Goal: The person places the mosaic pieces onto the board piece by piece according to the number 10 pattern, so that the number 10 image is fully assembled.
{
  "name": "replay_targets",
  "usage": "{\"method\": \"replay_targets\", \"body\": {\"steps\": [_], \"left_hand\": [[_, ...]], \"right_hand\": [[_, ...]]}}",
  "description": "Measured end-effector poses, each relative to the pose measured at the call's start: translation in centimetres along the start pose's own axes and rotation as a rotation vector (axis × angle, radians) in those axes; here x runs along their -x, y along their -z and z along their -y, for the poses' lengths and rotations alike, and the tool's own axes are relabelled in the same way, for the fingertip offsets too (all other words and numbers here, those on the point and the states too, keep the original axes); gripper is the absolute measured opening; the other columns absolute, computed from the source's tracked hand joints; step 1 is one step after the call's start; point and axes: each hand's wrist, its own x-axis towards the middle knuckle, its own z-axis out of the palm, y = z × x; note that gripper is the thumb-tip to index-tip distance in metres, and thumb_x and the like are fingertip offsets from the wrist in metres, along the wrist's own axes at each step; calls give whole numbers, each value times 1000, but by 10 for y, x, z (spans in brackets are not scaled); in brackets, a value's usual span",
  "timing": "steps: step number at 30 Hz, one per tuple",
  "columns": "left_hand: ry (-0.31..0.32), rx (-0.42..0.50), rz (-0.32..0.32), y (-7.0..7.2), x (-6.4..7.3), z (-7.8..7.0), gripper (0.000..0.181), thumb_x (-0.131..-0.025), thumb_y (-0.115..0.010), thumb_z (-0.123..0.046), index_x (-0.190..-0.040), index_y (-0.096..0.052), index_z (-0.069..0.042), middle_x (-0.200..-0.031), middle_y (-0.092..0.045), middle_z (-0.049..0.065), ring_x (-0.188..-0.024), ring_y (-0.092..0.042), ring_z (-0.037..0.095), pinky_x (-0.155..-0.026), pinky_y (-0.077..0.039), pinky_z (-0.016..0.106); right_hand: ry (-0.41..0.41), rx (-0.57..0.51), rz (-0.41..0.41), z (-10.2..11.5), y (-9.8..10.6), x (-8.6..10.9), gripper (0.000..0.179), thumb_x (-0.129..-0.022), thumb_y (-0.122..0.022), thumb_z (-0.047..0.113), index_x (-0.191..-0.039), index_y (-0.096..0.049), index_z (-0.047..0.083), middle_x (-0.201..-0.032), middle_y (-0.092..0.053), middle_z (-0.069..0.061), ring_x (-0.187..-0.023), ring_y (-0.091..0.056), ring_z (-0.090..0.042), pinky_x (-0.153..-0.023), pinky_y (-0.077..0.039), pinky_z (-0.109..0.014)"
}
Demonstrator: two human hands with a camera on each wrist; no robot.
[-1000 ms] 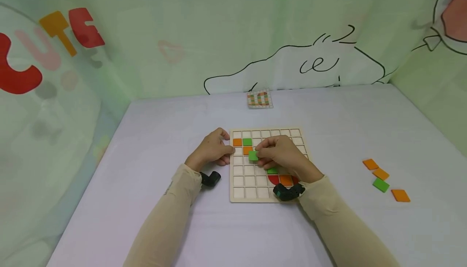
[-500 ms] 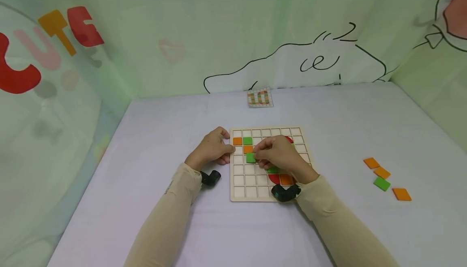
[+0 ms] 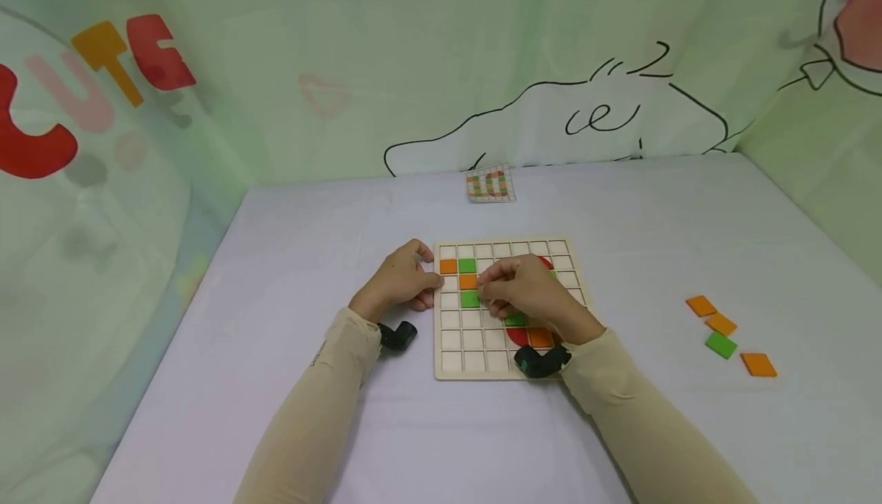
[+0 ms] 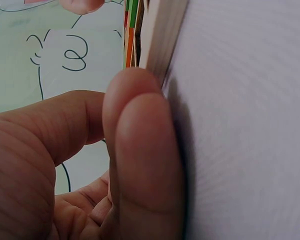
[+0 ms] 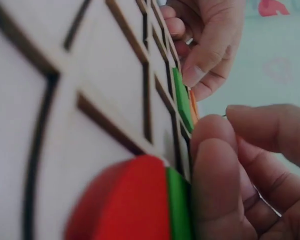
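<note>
A wooden grid board [image 3: 451, 364] lies on the table. In its second column from the left, a green tile [image 3: 470, 299] now lies flat in a cell below an orange tile [image 3: 468, 281]. My right hand [image 3: 527, 289] hovers over the board's middle, fingertips right at that green tile's right edge; nothing shows between them in the right wrist view. The hand partly hides red, green and orange pieces. My left hand [image 3: 405, 274] touches the board's left edge with relaxed fingers; in the left wrist view the fingertips [image 4: 145, 120] press against its side [image 4: 165, 35].
Right of the board lie loose orange tiles [image 3: 759, 364] and one green tile [image 3: 721, 345]. A small pattern card [image 3: 491, 184] lies at the table's back edge. Another orange tile [image 3: 448, 266] and a green one [image 3: 467, 266] sit in the board's second row.
My right hand has lowered the green tile slightly left and down into its cell, and its fingers have loosened from it. The left hand stays at the board's edge.
</note>
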Motion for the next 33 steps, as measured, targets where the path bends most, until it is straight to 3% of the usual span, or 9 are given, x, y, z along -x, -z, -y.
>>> {"method": "replay_targets", "body": {"steps": [8, 16, 19, 24, 29, 33], "left_hand": [[9, 15, -2, 1, 1, 2, 40, -96, -71, -9, -129, -49, -5, -78, -65, 11, -53, -64, 14, -49, -57, 24], [4, 29, 1, -1, 1, -2, 40, -96, -71, -8, -129, -49, -5, -79, -65, 11, -54, -64, 14, -50, -58, 24], [3, 30, -2, 0, 2, -3, 40, -95, -71, -9, -128, -49, -5, -79, -65, 12, -54, -64, 15, -50, -58, 25], [-1, 28, -6, 0, 2, 0, 39, -95, -72, -8, -127, -50, -5, -79, -65, 13, -54, -65, 16, -50, -59, 26], [-1, 27, 3, 0, 0, 2, 40, -95, -72, -9, -127, -49, -5, -80, -66, 13, -54, -65, 15, -51, -59, 26], [-4, 23, -1, 2, 0, 2, 40, -95, -72, -10, -127, -49, -5, -80, -66, 13, -54, -65, 15, -51, -59, 26]], "right_hand": [[36, 55, -12, 5, 16, 6, 29, -98, -72, 15, -119, -68, -4, -95, -70, -14, -72, -68, -19, -64, -62, -28], [29, 254, -191, -1, 80, 38, 39, -101, -69, 27, -127, -66, -2, -106, -71, -13, -80, -66, -22, -65, -58, -31], [-3, 324, -267, -16, 112, 53, 43, -102, -67, 32, -129, -65, -1, -105, -72, -10, -81, -67, -19, -65, -58, -31], [-112, 380, -331, -41, 164, 85, 52, -102, -66, 42, -134, -60, 2, -92, -67, -2, -72, -63, -17, -55, -52, -31], [-185, 476, -340, -60, 196, 109, 60, -103, -63, 47, -136, -58, -2, -90, -63, -2, -72, -56, -18, -59, -49, -31], [-241, 522, -288, -69, 210, 112, 70, -100, -64, 53, -138, -55, -5, -105, -66, -13, -85, -57, -24, -63, -49, -31]]}}
